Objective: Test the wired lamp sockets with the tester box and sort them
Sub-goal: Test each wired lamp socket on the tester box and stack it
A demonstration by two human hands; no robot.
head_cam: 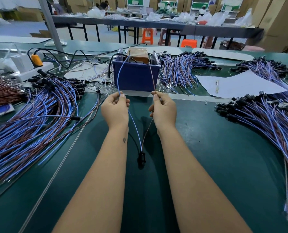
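A black lamp socket (pixel 141 159) hangs between my forearms above the green table (pixel 207 157). Its blue wire (pixel 119 76) runs up through my left hand (pixel 115 109), which pinches it, and on to the top of the blue tester box (pixel 136 76). Its brown wire (pixel 151 73) passes through my right hand (pixel 163 109), also pinched, and reaches the box's right side. A brown block sits inside the box.
Large piles of wired sockets lie at the left (pixel 30 115), the right (pixel 265 118) and behind the box (pixel 182 68). A white sheet with a pen (pixel 217 86) lies at the right. A power strip (pixel 30 68) sits at the far left.
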